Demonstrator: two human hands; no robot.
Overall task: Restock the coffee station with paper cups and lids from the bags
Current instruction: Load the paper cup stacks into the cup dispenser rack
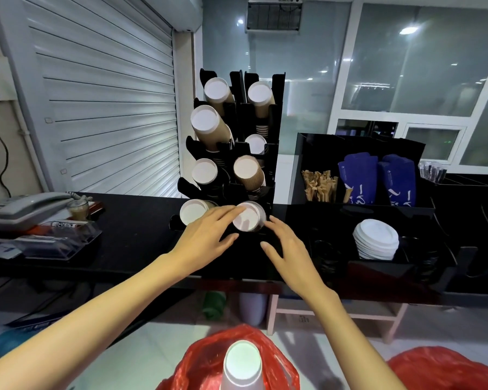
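Cup-loading step: the left hand (209,229) lies flat, fingers straight, pressing the cup stack (248,216) into the black dispenser (275,114) bottom-right slot; the right hand (283,246), loose and empty, hovers at its four o'clock. Next move, I'd judge: seat it fully, then reach for the white cups (241,367) in the red bag (200,361) at six o'clock.

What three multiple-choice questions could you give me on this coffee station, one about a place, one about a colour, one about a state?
1. Where does the stack of white lids sit?
A. In the black tray right of the cup rack
B. On the grey telephone
C. Inside the red bag

2. What colour is the bag holding the white cup stack?
A. Blue
B. Red
C. Green

3. How are the hands at the bottom right cup stack in the rack?
A. Both far from it
B. Left hand fingers on its end, right hand open beside it
C. Both gripping a lid

Answers: 1 A, the lids rest in the black tray. 2 B, the plastic is red. 3 B, left fingertips lie on the white cup base.
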